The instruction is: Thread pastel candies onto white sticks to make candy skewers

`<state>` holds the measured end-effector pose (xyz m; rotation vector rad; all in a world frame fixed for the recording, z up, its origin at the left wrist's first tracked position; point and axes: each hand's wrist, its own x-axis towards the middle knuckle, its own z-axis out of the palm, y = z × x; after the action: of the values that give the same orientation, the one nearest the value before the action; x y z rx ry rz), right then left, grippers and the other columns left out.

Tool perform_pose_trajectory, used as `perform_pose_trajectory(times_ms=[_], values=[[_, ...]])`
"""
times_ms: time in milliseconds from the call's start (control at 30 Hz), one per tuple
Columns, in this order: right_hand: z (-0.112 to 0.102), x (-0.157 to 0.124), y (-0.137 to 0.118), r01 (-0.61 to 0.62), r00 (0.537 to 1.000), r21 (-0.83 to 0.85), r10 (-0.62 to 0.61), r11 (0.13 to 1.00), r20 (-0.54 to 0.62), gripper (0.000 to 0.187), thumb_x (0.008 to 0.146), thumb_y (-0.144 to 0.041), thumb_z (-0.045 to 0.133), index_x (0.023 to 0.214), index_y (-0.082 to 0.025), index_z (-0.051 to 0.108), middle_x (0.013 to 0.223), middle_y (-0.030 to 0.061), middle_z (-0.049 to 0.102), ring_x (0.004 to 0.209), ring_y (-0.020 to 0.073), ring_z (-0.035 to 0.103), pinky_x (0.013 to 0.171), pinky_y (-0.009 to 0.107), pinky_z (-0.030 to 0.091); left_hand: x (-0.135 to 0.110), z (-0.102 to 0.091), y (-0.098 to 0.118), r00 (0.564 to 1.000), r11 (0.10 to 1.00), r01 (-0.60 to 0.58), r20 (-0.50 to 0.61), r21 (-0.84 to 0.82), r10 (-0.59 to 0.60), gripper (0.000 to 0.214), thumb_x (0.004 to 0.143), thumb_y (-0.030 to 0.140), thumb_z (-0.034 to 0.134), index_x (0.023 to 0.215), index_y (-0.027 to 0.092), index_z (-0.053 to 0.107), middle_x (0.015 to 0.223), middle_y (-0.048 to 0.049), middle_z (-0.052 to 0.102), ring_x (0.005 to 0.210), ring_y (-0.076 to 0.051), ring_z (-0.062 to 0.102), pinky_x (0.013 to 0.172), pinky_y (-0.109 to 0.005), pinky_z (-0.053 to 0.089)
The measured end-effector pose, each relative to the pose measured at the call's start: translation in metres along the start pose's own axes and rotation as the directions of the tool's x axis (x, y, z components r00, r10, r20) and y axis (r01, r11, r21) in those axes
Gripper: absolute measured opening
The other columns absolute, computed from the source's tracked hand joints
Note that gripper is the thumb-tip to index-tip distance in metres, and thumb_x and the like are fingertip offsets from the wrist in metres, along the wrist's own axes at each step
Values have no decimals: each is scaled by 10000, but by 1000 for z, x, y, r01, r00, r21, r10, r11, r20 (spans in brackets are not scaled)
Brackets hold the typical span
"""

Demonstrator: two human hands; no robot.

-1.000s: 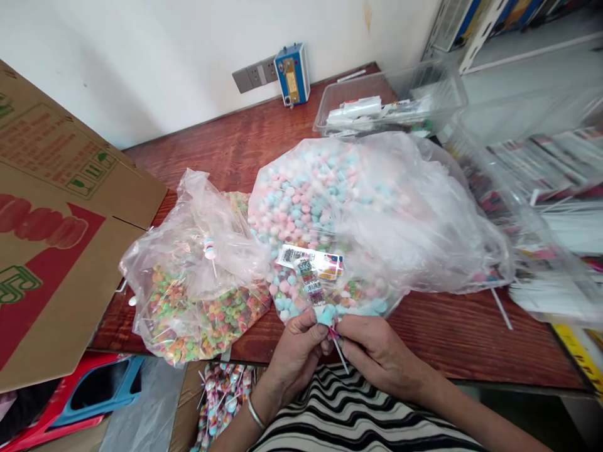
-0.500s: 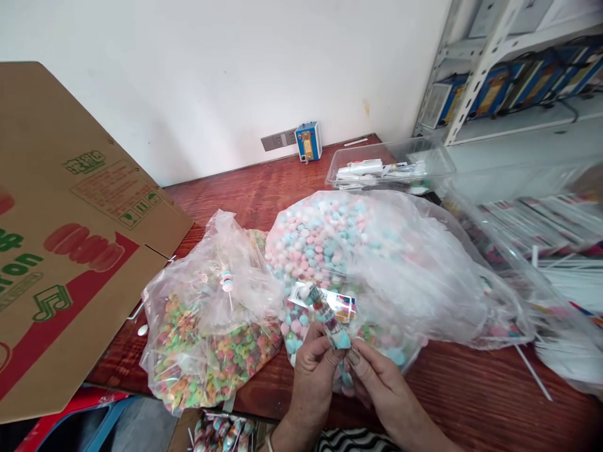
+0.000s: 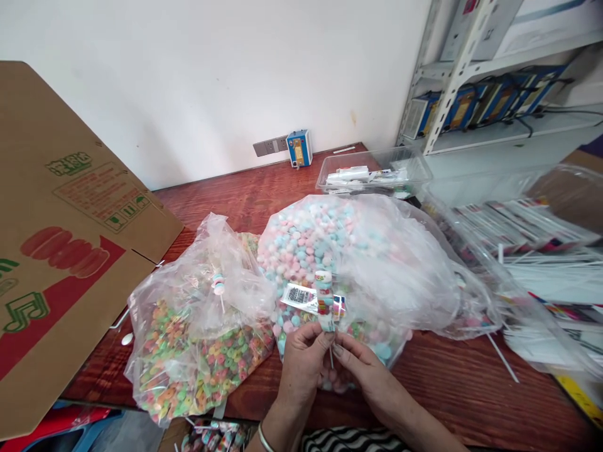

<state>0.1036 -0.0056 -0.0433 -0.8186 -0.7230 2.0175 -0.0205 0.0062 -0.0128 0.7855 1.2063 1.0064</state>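
Observation:
My left hand (image 3: 301,361) and my right hand (image 3: 360,370) meet at the near edge of the table, both pinched on a candy stick (image 3: 325,300) in a printed clear wrapper that stands upright between them. Its thin white stem shows below my fingers. Just behind lies a big clear bag of pink and blue candies (image 3: 339,251). To the left sits a clear bag of multicoloured ring candies (image 3: 198,345), with one small finished candy stick (image 3: 218,284) resting on it.
A large cardboard box flap (image 3: 70,251) fills the left. A clear plastic tub (image 3: 372,172) stands behind the bags. Plastic bags of white sticks and printed wrappers (image 3: 541,263) lie at right, before a metal shelf (image 3: 471,63). More finished candy sticks (image 3: 211,436) lie below the table edge.
The view has tilted up, showing more wall and shelf. The wrapped candy stick has turned from slanted to upright in my fingers, which have slid down to its base.

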Motion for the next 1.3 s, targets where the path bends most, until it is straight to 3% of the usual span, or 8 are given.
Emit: perform_pose_trajectory(times_ms=[200, 500, 667, 800, 1000, 1067, 1167, 1300], values=[[-1, -7, -24, 185, 958, -275, -236, 944, -166, 309, 828, -457, 681, 1041, -235, 660, 980, 29, 686, 827, 180, 630, 737, 314, 526, 0, -5, 7, 950, 907, -235, -113, 350, 290, 249, 734, 358, 736, 599, 168, 647, 609, 5, 569, 630, -141, 509, 585, -232, 393], [-6, -3, -29, 56, 998, 17, -55, 998, -17, 340, 770, -457, 720, 946, -168, 686, 652, -47, 556, 431, 52, 396, 393, 182, 372, -15, 12, -11, 973, 989, 148, 185, -24, -141, 336, 670, 439, 800, 710, 126, 686, 642, -36, 658, 514, -119, 551, 510, -230, 408], [-10, -13, -25, 138, 986, -126, -148, 982, -78, 289, 807, -426, 698, 930, -164, 708, 771, -2, 633, 622, 104, 544, 562, 218, 482, -19, 16, -22, 978, 941, 175, 160, -289, -133, 328, 597, 372, 865, 707, 118, 689, 680, -13, 646, 576, -91, 556, 564, -208, 443], [-2, -34, -12, 289, 825, -674, -535, 679, -185, 281, 877, -313, 630, 1140, -214, 629, 1130, 57, 656, 1025, 205, 595, 915, 349, 472, -18, 20, -26, 999, 933, 44, -13, -356, -51, 274, 654, 346, 830, 776, 147, 688, 754, -9, 684, 621, -94, 577, 538, -181, 421], [4, -46, 10, 280, 776, -841, -625, 463, -85, 166, 966, -240, 450, 1078, -208, 569, 999, 85, 661, 919, 205, 617, 845, 350, 485, -21, 29, -30, 999, 927, -4, -50, -376, -16, 187, 686, 290, 811, 786, 161, 721, 783, 5, 703, 731, -94, 636, 707, -188, 492], [3, -43, 9, 308, 779, -816, -622, 489, -79, 151, 962, -262, 448, 936, -207, 587, 908, 64, 635, 860, 194, 592, 817, 338, 470, -23, 28, -31, 997, 940, 1, -68, -341, -26, 197, 680, 294, 815, 807, 165, 737, 820, -4, 720, 769, -102, 654, 723, -186, 501], [0, -41, 4, 346, 887, -531, -453, 773, -82, 196, 932, -379, 509, 829, -217, 549, 765, -5, 558, 670, 138, 520, 678, 278, 460, -26, 24, -32, 996, 947, 33, -67, -319, -57, 280, 641, 309, 840, 868, 168, 758, 923, -53, 743, 850, -157, 682, 741, -222, 536], [-1, -42, 6, 248, 968, -230, -251, 941, 15, 383, 849, -628, 513, 813, -247, 483, 630, -71, 406, 414, 65, 273, 421, 223, 353, -27, 15, -34, 978, 916, 195, 137, -350, -155, 333, 586, 382, 872, 845, 200, 770, 1071, -117, 730, 969, -256, 677, 766, -317, 578]])
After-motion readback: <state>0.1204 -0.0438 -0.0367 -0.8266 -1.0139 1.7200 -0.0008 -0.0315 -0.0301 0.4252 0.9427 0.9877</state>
